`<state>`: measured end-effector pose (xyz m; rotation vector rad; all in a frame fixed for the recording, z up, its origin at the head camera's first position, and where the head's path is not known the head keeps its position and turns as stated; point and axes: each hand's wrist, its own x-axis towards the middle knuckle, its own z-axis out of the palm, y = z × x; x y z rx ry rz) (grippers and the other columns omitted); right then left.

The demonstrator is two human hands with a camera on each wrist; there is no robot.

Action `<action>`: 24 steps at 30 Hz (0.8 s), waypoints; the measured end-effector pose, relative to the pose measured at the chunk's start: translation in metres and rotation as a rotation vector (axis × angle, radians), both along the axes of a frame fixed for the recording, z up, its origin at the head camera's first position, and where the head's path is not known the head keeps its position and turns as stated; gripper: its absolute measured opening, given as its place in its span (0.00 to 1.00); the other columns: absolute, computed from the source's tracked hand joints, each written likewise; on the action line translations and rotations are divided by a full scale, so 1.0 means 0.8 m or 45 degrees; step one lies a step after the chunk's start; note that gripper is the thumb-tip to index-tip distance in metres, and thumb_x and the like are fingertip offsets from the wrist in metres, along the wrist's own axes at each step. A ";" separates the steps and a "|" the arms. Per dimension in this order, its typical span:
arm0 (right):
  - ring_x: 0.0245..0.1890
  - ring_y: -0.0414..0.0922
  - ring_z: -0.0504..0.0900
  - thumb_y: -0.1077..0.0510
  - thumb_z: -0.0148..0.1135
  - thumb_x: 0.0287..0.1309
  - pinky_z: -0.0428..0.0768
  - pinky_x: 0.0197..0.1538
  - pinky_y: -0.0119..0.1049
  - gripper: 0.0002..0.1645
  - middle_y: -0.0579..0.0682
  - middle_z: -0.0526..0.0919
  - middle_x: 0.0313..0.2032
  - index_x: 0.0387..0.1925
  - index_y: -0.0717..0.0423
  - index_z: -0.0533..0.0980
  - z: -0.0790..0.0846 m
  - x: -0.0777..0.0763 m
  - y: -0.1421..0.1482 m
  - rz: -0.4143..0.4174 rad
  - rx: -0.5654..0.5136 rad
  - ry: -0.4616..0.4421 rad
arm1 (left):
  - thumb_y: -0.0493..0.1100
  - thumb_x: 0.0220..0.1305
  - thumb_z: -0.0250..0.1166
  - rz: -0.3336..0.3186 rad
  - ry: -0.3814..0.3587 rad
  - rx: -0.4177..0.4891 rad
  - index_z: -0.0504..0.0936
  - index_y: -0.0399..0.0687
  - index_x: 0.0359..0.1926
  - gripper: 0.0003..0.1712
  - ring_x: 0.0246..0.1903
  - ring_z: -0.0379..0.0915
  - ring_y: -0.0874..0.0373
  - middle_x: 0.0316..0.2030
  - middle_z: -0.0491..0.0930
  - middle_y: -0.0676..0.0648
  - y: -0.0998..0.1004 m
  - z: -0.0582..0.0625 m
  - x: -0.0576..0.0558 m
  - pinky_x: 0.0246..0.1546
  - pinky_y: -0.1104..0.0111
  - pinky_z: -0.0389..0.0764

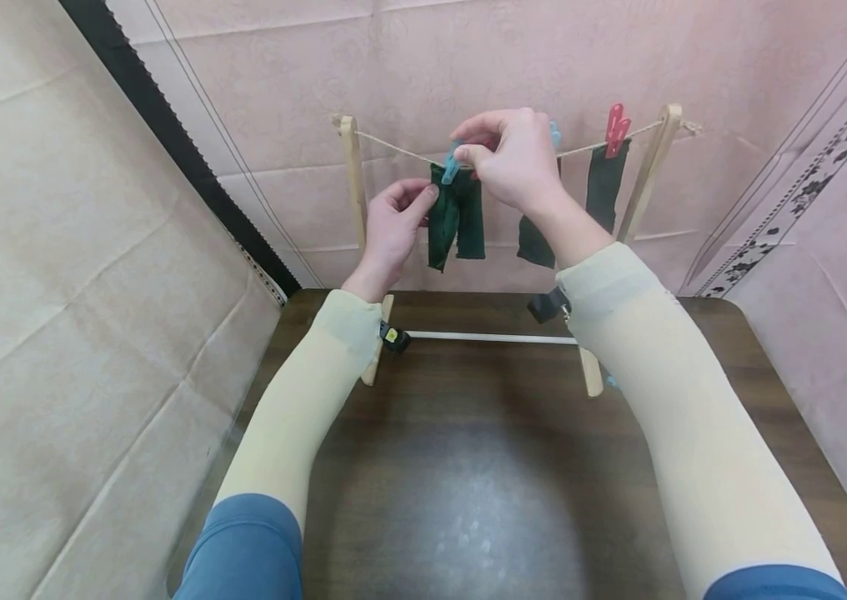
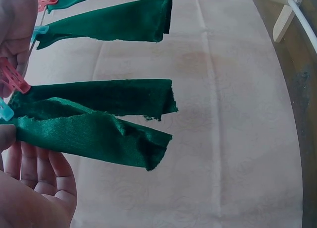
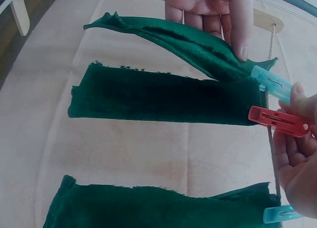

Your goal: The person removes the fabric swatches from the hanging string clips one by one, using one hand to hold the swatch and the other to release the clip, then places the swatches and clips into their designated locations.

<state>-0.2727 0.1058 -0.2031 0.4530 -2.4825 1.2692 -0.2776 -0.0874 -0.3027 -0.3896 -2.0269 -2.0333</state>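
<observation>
My left hand pinches a green cloth strip near its top, between thumb and fingers. A light-blue clothespin sits at that strip's upper end by the rope, and my right hand grips the pin's outer end. Right beside it hangs a second green strip, clipped with a red clothespin close to my right fingers. Farther right along the rope, another strip hangs from a blue clothespin, partly hidden behind my right arm.
At the rope's right end, one more strip hangs from a red clothespin. Wooden posts hold up the rope, and a white bar joins the stand's feet on the brown table. Pale cloth walls surround the table.
</observation>
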 end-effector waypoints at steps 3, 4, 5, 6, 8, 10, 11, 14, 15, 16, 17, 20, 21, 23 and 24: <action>0.38 0.40 0.88 0.50 0.69 0.73 0.85 0.45 0.33 0.15 0.47 0.92 0.46 0.54 0.49 0.89 0.000 0.000 0.000 -0.003 0.003 0.008 | 0.48 0.77 0.69 0.001 -0.006 0.006 0.87 0.43 0.56 0.16 0.46 0.79 0.51 0.49 0.86 0.44 0.000 0.002 0.000 0.51 0.61 0.83; 0.38 0.40 0.88 0.50 0.69 0.73 0.85 0.45 0.33 0.15 0.47 0.92 0.46 0.54 0.49 0.89 0.000 0.000 0.000 -0.003 0.001 0.010 | 0.48 0.77 0.69 0.002 -0.007 0.005 0.87 0.43 0.56 0.16 0.46 0.79 0.51 0.49 0.86 0.45 0.000 0.002 0.000 0.51 0.61 0.83; 0.38 0.40 0.88 0.49 0.69 0.73 0.85 0.46 0.33 0.15 0.46 0.92 0.46 0.55 0.49 0.89 0.000 0.000 0.000 -0.004 -0.001 0.011 | 0.48 0.77 0.69 0.002 -0.007 0.006 0.87 0.43 0.56 0.16 0.46 0.79 0.51 0.49 0.86 0.45 0.000 0.002 0.000 0.52 0.59 0.83; 0.39 0.40 0.88 0.49 0.69 0.73 0.85 0.46 0.33 0.15 0.46 0.92 0.47 0.55 0.49 0.89 0.000 0.000 0.000 -0.004 -0.005 0.012 | 0.48 0.77 0.69 0.003 -0.009 0.006 0.87 0.43 0.56 0.16 0.46 0.79 0.51 0.49 0.86 0.45 0.000 0.002 0.000 0.52 0.58 0.83; 0.39 0.40 0.87 0.48 0.69 0.73 0.85 0.47 0.32 0.16 0.45 0.92 0.47 0.55 0.49 0.89 -0.001 0.001 0.000 -0.006 -0.015 0.016 | 0.48 0.77 0.69 0.004 -0.009 0.002 0.87 0.43 0.56 0.16 0.46 0.79 0.51 0.49 0.86 0.45 -0.001 0.002 0.001 0.54 0.55 0.83; 0.39 0.39 0.87 0.48 0.69 0.72 0.85 0.48 0.32 0.16 0.45 0.92 0.47 0.55 0.48 0.89 -0.001 0.002 0.000 -0.011 -0.021 0.023 | 0.48 0.77 0.69 0.005 -0.007 0.000 0.87 0.43 0.56 0.16 0.46 0.79 0.51 0.49 0.86 0.45 -0.001 0.003 0.001 0.55 0.53 0.82; 0.39 0.39 0.88 0.48 0.70 0.72 0.85 0.48 0.32 0.16 0.45 0.92 0.47 0.55 0.48 0.89 0.000 0.002 0.000 -0.013 -0.027 0.023 | 0.48 0.77 0.69 0.006 -0.006 -0.001 0.87 0.43 0.56 0.16 0.46 0.79 0.51 0.49 0.86 0.45 -0.001 0.003 0.001 0.55 0.52 0.82; 0.39 0.39 0.88 0.49 0.69 0.73 0.85 0.47 0.32 0.15 0.45 0.92 0.48 0.54 0.48 0.89 0.000 0.003 -0.001 -0.016 -0.023 0.034 | 0.48 0.77 0.69 0.012 -0.003 -0.003 0.87 0.43 0.56 0.16 0.46 0.78 0.51 0.49 0.86 0.45 -0.001 0.003 0.001 0.57 0.50 0.82; 0.39 0.39 0.88 0.49 0.69 0.73 0.85 0.47 0.32 0.15 0.45 0.92 0.48 0.55 0.48 0.89 0.001 0.003 -0.001 -0.016 -0.022 0.035 | 0.48 0.77 0.69 0.014 -0.002 -0.002 0.87 0.43 0.56 0.16 0.46 0.78 0.51 0.49 0.86 0.45 -0.001 0.003 0.001 0.57 0.50 0.81; 0.39 0.40 0.88 0.50 0.69 0.73 0.85 0.47 0.32 0.15 0.45 0.92 0.48 0.55 0.48 0.89 0.002 0.003 -0.001 -0.016 -0.022 0.035 | 0.48 0.77 0.68 0.015 0.000 -0.002 0.87 0.43 0.56 0.16 0.46 0.78 0.51 0.49 0.86 0.45 -0.001 0.003 0.002 0.57 0.49 0.81; 0.39 0.40 0.89 0.50 0.69 0.73 0.85 0.47 0.33 0.15 0.45 0.92 0.49 0.55 0.48 0.89 0.003 0.003 -0.002 -0.017 -0.025 0.034 | 0.48 0.77 0.68 0.015 0.001 -0.001 0.87 0.43 0.56 0.16 0.46 0.78 0.51 0.49 0.86 0.44 -0.001 0.004 0.002 0.57 0.48 0.81; 0.39 0.40 0.89 0.51 0.68 0.74 0.85 0.46 0.33 0.14 0.45 0.92 0.49 0.55 0.49 0.88 0.004 0.003 -0.002 -0.020 -0.028 0.037 | 0.47 0.77 0.68 0.011 0.005 0.001 0.87 0.42 0.56 0.15 0.45 0.78 0.51 0.49 0.86 0.44 -0.001 0.005 0.002 0.56 0.50 0.82; 0.38 0.41 0.89 0.51 0.68 0.74 0.85 0.46 0.32 0.15 0.45 0.92 0.49 0.55 0.49 0.88 0.005 0.003 -0.003 -0.022 -0.032 0.037 | 0.47 0.77 0.68 0.009 0.006 0.000 0.87 0.42 0.56 0.15 0.45 0.78 0.51 0.49 0.86 0.44 -0.001 0.006 0.002 0.56 0.51 0.82; 0.38 0.41 0.89 0.51 0.69 0.73 0.86 0.45 0.32 0.15 0.45 0.92 0.49 0.55 0.50 0.88 0.005 0.004 -0.003 -0.022 -0.039 0.042 | 0.47 0.77 0.68 0.007 0.006 0.001 0.87 0.42 0.56 0.15 0.45 0.79 0.51 0.48 0.86 0.44 -0.001 0.006 0.002 0.54 0.53 0.82; 0.38 0.41 0.90 0.51 0.69 0.73 0.86 0.45 0.32 0.15 0.45 0.92 0.49 0.55 0.50 0.88 0.005 0.004 -0.004 -0.022 -0.042 0.047 | 0.47 0.77 0.68 0.007 0.006 0.003 0.87 0.42 0.56 0.15 0.45 0.79 0.51 0.48 0.86 0.44 -0.001 0.006 0.002 0.54 0.54 0.83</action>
